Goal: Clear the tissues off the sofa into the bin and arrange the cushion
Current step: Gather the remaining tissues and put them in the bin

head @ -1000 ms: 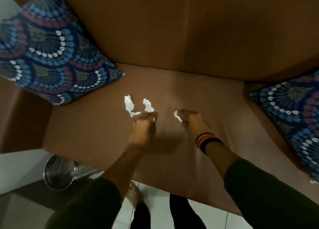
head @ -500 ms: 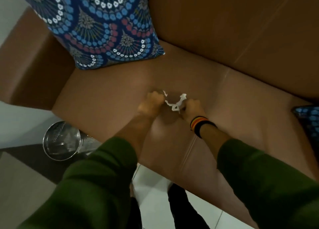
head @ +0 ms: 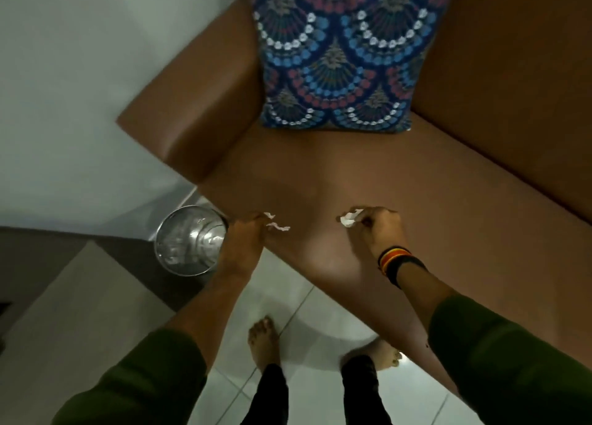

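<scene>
My left hand [head: 246, 236] is closed on a crumpled white tissue [head: 278, 226] that sticks out to its right, over the front edge of the brown sofa seat [head: 320, 175]. My right hand [head: 376, 229] is closed on another small white tissue [head: 349, 218], above the seat's front part. A shiny metal bin [head: 189, 240] stands on the floor just left of my left hand, beside the sofa's armrest [head: 189, 130]. A blue patterned cushion [head: 336, 56] leans upright against the sofa back at the seat's left end.
A pale wall fills the upper left. Grey floor and a dark strip lie left of the bin. White tiles and my bare feet [head: 262, 341] are below, close to the sofa front.
Both hands have lifted the tissues off the seat middle and pulled apart, moving toward the sofa's left end and the bin. My view has swung left; the right cushion is out of sight.
</scene>
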The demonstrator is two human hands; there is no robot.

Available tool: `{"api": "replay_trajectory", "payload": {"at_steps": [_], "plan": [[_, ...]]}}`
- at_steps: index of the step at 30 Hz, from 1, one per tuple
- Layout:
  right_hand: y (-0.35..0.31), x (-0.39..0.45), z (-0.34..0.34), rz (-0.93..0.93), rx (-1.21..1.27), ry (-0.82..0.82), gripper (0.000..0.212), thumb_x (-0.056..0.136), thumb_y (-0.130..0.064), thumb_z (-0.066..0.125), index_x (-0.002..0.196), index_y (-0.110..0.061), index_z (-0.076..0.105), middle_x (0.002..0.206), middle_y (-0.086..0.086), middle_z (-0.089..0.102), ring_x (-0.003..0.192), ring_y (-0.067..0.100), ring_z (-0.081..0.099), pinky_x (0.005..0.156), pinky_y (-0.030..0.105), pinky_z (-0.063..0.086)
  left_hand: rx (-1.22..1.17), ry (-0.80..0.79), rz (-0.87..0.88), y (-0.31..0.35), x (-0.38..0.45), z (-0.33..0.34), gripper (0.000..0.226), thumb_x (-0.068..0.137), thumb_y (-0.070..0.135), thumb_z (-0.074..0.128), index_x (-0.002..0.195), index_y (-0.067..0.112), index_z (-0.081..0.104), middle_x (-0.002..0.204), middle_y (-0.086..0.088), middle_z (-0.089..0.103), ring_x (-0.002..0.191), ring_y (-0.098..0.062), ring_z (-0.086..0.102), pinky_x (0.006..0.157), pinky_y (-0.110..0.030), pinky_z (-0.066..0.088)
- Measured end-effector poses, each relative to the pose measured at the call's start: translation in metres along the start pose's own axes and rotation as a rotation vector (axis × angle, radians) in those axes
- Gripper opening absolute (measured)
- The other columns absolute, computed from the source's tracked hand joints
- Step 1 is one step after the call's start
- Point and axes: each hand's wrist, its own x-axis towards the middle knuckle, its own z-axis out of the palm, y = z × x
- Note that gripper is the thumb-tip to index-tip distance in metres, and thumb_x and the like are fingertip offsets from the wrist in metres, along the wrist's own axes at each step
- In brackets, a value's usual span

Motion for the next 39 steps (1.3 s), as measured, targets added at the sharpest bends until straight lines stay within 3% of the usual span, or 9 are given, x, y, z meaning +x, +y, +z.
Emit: {"api": "replay_trajectory", "payload": {"at_steps": [6,10,16,18,23,27,31,36,39], "plan": [[-0.120,-0.017,0.099,-0.066,0.040,-0.023,0.011,0.081,-0.016,0.067,0.077,-0.014,0.077,0.083,0.010,0.076,0.082,0.030,0.070,0.088,0.039,0.055,0.029,0.077,-0.090,-0.107,-0.021,-0.041,0.021,0.095,0.012,0.068,0.113,0.004,0.076,0.111,-0.017,0.078,0.101,-0.031,0.075,0.097,-0.042,0.059],[-0.170,-0.015,0.150,-0.063,-0.017,-0.056,0.023,0.087,-0.033,0.065,0.079,-0.015,0.077,0.074,-0.007,0.065,0.071,0.013,0.064,0.078,-0.006,0.032,-0.021,0.075,-0.191,-0.167,-0.031,-0.054,0.022,0.100,0.011,0.063,0.118,0.005,0.073,0.117,-0.015,0.076,0.107,-0.028,0.073,0.096,-0.039,0.060],[-0.176,0.006,0.187,0.120,-0.235,0.140,0.025,0.088,-0.044,0.062,0.084,-0.020,0.067,0.108,0.005,0.068,0.095,0.034,0.066,0.092,0.042,0.048,0.051,0.075,-0.198,-0.223,-0.037,-0.048,0.020,0.100,0.012,0.061,0.113,0.008,0.075,0.113,-0.013,0.077,0.104,-0.025,0.074,0.092,-0.036,0.062],[-0.153,0.010,0.178,0.181,-0.174,0.143,0.015,0.085,-0.025,0.068,0.091,-0.012,0.072,0.121,0.011,0.063,0.100,0.034,0.065,0.095,0.038,0.050,0.040,0.047,-0.199,-0.229,-0.040,-0.036,0.024,0.102,0.015,0.057,0.117,0.008,0.073,0.117,-0.013,0.075,0.109,-0.026,0.071,0.096,-0.037,0.060],[-0.127,0.023,0.164,0.255,-0.160,0.126,0.007,0.078,-0.020,0.071,0.074,-0.016,0.075,0.091,0.009,0.072,0.076,0.025,0.065,0.074,0.025,0.052,-0.043,0.011,-0.202,-0.228,-0.028,-0.015,0.026,0.103,0.019,0.056,0.118,0.007,0.073,0.116,-0.012,0.075,0.109,-0.024,0.071,0.096,-0.039,0.059],[-0.157,0.015,0.189,0.052,-0.111,0.080,0.012,0.082,-0.023,0.071,0.085,-0.015,0.080,0.086,0.001,0.076,0.083,0.016,0.070,0.077,0.007,0.045,-0.090,-0.019,-0.307,-0.234,-0.027,-0.005,0.032,0.105,0.030,0.053,0.118,0.006,0.071,0.116,-0.013,0.074,0.109,-0.025,0.071,0.093,-0.040,0.061],[-0.199,-0.001,0.246,-0.246,-0.106,-0.097,0.007,0.086,-0.011,0.070,0.085,-0.013,0.077,0.097,0.003,0.074,0.084,0.018,0.068,0.083,0.019,0.050,-0.099,0.033,-0.422,-0.245,-0.028,-0.012,0.024,0.101,0.022,0.060,0.114,0.005,0.072,0.113,-0.015,0.075,0.105,-0.027,0.073,0.091,-0.037,0.062],[-0.213,0.010,0.334,-0.146,-0.178,-0.212,0.019,0.094,-0.010,0.056,0.092,-0.006,0.075,0.093,0.014,0.074,0.083,0.028,0.070,0.070,0.026,0.054,-0.210,-0.040,-0.517,-0.280,-0.011,0.013,0.026,0.104,0.020,0.055,0.123,0.006,0.067,0.122,-0.015,0.071,0.113,-0.023,0.069,0.098,-0.027,0.053],[-0.203,0.013,0.368,-0.096,-0.242,-0.310,0.022,0.097,-0.011,0.052,0.109,-0.005,0.069,0.104,0.018,0.072,0.096,0.033,0.070,0.083,0.039,0.059,-0.284,-0.125,-0.484,-0.294,-0.009,0.025,0.038,0.103,0.019,0.055,0.141,0.011,0.057,0.143,-0.015,0.058,0.134,-0.029,0.055,0.110,-0.034,0.044]]}}
